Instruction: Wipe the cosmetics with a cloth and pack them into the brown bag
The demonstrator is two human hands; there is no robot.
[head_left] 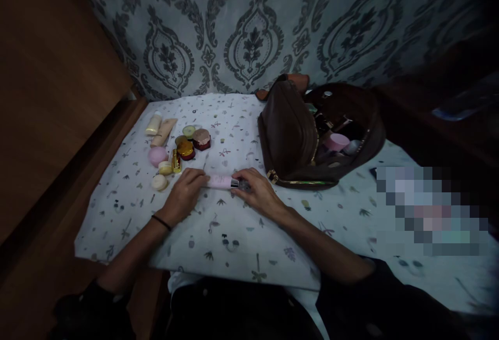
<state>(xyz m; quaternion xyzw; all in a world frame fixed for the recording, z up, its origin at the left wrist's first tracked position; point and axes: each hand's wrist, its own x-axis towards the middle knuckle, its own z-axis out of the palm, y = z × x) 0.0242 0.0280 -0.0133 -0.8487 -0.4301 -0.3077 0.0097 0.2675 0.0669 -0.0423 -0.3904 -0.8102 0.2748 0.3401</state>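
Observation:
A pale pink cosmetic tube with a silver band and a clear cap lies level between my two hands, just above or on the patterned cloth. My left hand is closed on its left end. At the capped end, the fingers of my right hand are closed around the clear cap. Left of the tube sit a small gold bottle, a pink round container and two small cream-coloured round pieces, one of them a round piece near my left hand.
An open brown leather bag holds a pink-lidded item and other things. Several small jars, including an amber jar, stand at the left near a beige tube and a cream tube. A wooden panel borders the left; a blurred patch covers the right.

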